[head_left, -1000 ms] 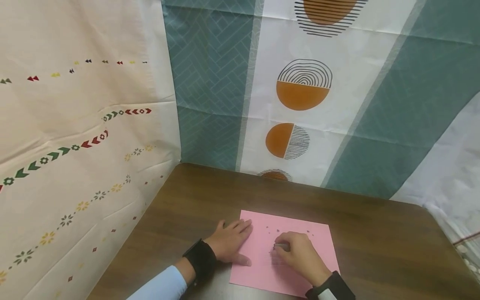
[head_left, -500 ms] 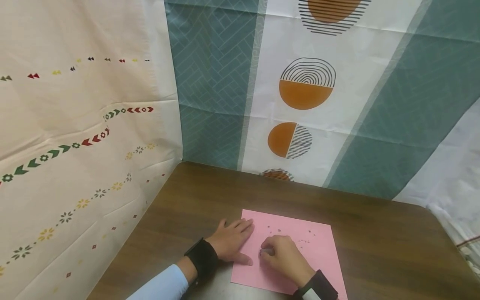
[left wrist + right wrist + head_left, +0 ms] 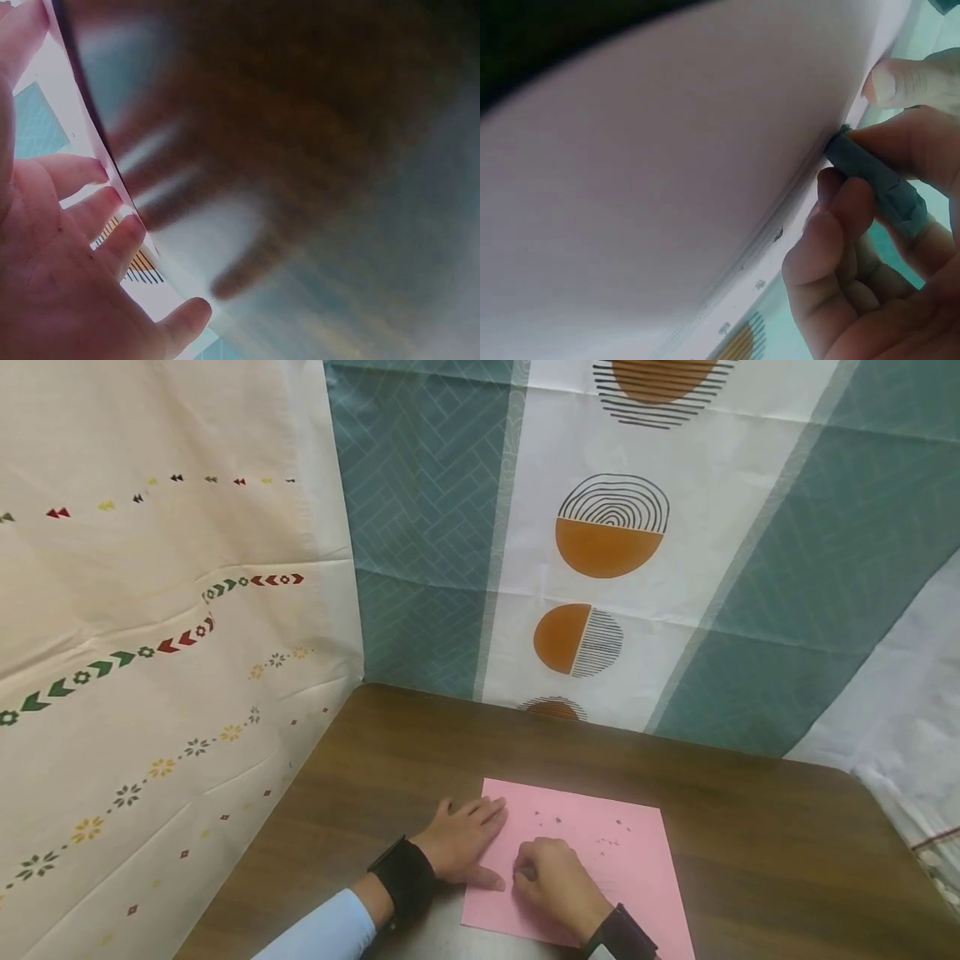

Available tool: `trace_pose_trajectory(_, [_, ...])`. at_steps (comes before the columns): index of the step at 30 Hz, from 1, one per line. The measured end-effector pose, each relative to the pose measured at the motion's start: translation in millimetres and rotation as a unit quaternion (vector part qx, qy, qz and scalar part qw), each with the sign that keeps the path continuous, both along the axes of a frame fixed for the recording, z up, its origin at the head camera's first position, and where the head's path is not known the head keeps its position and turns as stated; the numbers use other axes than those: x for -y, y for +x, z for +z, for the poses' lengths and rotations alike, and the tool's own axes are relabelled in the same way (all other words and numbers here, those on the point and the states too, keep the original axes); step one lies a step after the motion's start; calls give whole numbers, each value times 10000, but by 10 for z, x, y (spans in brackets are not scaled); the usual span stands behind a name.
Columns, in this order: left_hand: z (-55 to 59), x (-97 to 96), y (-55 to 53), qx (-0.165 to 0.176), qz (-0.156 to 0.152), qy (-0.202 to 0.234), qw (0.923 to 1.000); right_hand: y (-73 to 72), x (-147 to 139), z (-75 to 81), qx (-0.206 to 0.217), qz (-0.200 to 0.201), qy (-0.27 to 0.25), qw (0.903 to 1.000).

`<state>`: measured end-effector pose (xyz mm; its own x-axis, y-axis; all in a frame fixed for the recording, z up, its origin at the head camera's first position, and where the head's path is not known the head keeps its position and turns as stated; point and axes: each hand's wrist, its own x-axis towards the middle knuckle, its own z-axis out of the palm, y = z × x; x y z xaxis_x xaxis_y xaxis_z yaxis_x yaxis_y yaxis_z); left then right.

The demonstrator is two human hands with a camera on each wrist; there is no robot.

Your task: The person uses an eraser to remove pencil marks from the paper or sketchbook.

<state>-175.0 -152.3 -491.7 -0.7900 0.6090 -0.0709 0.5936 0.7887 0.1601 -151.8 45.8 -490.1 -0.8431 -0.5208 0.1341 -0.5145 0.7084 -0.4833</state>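
A pink sheet of paper (image 3: pixel 637 893) lies on the brown table. My left hand (image 3: pixel 453 843) is spread flat at its left edge, thumb and fingertips on the paper; the left wrist view shows that palm and a dark reflection in the tabletop. My right hand (image 3: pixel 558 885) pinches a short grey eraser (image 3: pixel 877 184) between thumb and fingers, its end against the paper. Dark crumbs cling to that end. In the head view the fingers mostly cover the eraser. More dark crumbs (image 3: pixel 607 842) dot the sheet's upper part, and faint lines show right of the right hand.
The brown table (image 3: pixel 780 852) extends right and behind the paper. A cream patterned cloth (image 3: pixel 187 693) hangs along the left side, and a teal and white curtain (image 3: pixel 420 568) hangs behind the table's back edge. Black straps wrap both wrists.
My right hand has moved left and slightly toward me across the paper with the eraser, uncovering crumbs and faint lines. My left hand has stayed in place.
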Motion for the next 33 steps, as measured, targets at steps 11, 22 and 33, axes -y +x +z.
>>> trace_pose_trajectory(11, [-31, 7, -15, 97, -37, 91, 9999, -14, 21, -23, -51, -99, 69, 9999])
trace_pose_trajectory(22, [6, -9, -18, 38, 12, -55, 10000, -34, -247, -19, 170, -899, 100, 9958])
trace_pose_trajectory(33, [22, -26, 21, 47, 43, -84, 9999, -21, -1098, 25, 390, -2247, 548, 9721])
